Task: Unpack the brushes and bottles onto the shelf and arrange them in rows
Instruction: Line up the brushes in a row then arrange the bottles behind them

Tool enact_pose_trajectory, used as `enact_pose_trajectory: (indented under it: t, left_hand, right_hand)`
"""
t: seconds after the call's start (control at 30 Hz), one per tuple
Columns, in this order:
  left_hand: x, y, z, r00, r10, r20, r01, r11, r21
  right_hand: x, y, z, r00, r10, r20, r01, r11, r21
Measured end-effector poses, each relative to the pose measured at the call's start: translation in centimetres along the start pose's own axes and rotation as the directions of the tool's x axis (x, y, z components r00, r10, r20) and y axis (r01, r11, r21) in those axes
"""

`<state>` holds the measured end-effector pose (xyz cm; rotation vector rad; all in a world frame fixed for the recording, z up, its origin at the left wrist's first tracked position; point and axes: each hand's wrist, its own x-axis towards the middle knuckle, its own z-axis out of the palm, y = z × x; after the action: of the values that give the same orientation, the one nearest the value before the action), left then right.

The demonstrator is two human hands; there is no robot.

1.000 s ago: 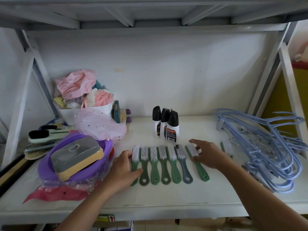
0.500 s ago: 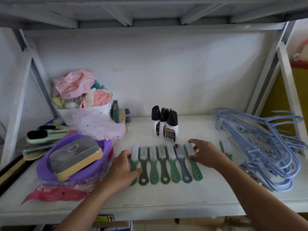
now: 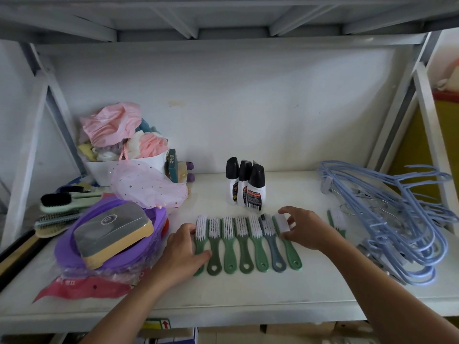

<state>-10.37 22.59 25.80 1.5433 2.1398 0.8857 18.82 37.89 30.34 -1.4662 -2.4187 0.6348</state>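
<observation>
A white painted shelf [image 3: 248, 294] runs across my view, with a pale wall behind. Seven brushes [image 3: 244, 242] lie side by side near its front edge, handles toward me. Three bottles [image 3: 244, 187] stand upright just behind them, touching. My left hand [image 3: 181, 254] clasps the leftmost brush [image 3: 201, 225], thumb across its handle. My right hand [image 3: 305, 229] pinches the head of the rightmost brush [image 3: 294, 256]. I judge them light, stiff plastic, quick to slide on paint and best taken by the narrow handle. Another brush [image 3: 336, 222] lies apart beside blue hangers [image 3: 397, 219], and a purple basin [image 3: 74, 244] crowds the left.
</observation>
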Motion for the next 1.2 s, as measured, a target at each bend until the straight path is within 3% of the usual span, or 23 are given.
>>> enact_pose_trajectory:
  t: [1.2]
  left_hand:
    - [0.2,-0.45,-0.09,1.0,0.014,0.023,-0.013,0.999,-0.043]
  right_hand:
    - [0.14,0.08,0.12,0.999,-0.034,0.017,0.034,0.999,-0.006]
